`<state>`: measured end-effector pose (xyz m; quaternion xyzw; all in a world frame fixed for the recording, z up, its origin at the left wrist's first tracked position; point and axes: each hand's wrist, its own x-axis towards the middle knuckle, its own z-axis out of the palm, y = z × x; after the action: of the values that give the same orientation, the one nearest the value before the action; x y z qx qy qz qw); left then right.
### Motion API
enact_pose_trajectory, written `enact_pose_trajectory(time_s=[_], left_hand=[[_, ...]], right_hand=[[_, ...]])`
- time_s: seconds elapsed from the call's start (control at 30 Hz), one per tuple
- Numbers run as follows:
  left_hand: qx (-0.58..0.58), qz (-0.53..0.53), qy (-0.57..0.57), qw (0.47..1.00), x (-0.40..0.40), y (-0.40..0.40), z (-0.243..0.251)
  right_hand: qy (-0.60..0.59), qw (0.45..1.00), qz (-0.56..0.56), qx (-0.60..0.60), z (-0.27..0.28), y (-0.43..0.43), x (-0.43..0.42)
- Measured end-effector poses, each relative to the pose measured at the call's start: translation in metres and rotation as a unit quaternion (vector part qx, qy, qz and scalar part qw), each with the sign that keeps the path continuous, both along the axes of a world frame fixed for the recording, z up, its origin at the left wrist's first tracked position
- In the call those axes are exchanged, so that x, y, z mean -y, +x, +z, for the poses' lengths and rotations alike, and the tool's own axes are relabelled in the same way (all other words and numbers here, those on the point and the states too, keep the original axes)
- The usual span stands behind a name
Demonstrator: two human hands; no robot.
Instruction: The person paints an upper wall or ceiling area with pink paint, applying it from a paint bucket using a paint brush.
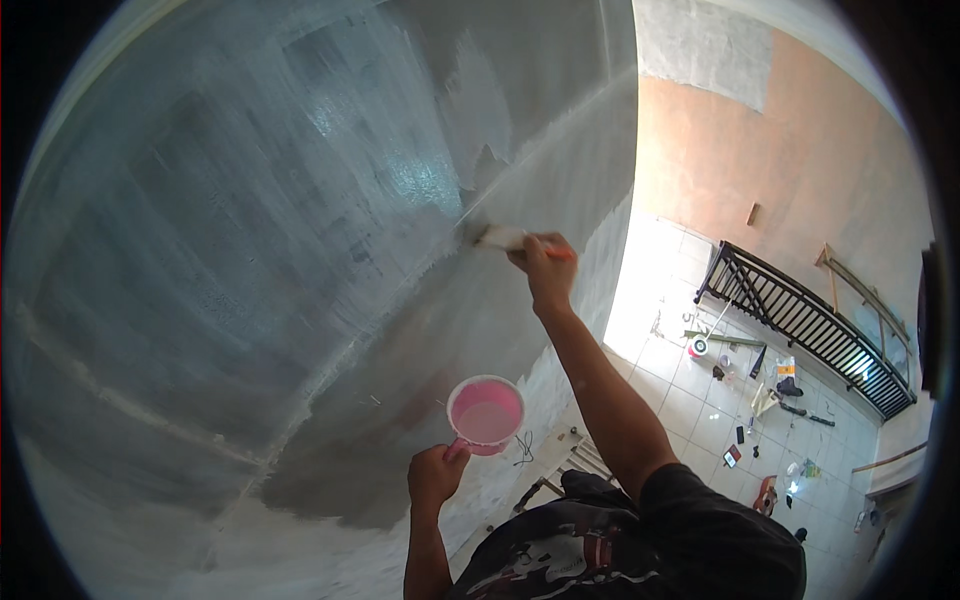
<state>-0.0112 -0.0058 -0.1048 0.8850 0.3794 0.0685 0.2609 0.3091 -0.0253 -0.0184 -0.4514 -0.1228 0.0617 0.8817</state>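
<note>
My right hand (pixel 550 270) is closed around the orange handle of a wide, pale-bristled paintbrush (pixel 501 238). The bristles lie at the grey plastered wall (pixel 480 300), near a pale diagonal seam. Lower down, my left hand (pixel 436 474) grips the handle of a pink plastic dipper (pixel 486 415), held with its mouth up and a pale liquid inside. Around the brush the wall is patchy, with darker grey areas, lighter streaks and a shiny wet-looking spot above.
Metal rungs or slats (pixel 581 461) show beside my body. Far below on the right, a tiled floor (pixel 679 409) bears a bucket (pixel 698 346), a guitar-like object (pixel 765 495) and several scattered items. A black metal railing (pixel 810 330) leans near the orange wall (pixel 825 172).
</note>
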Motion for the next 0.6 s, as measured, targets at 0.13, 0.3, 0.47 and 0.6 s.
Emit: enact_pose_trajectory(time_s=[0.13,0.3,0.47,0.6], left_hand=[[-0.001,0.012,0.005,1.000,0.006,-0.001,0.004],[-0.002,0.027,-0.005,1.000,0.007,-0.001,0.005],[-0.001,0.020,0.005,1.000,0.003,0.001,-0.004],[0.015,0.025,-0.007,1.000,0.002,-0.004,0.002]], right_hand=[[-0.064,0.984,-0.021,0.167,0.089,0.021,-0.022],[0.205,0.969,0.060,0.121,0.168,0.002,-0.013],[0.171,0.983,0.061,0.022,0.031,-0.008,-0.025],[0.070,0.995,0.053,-0.041,-0.006,-0.023,0.008]])
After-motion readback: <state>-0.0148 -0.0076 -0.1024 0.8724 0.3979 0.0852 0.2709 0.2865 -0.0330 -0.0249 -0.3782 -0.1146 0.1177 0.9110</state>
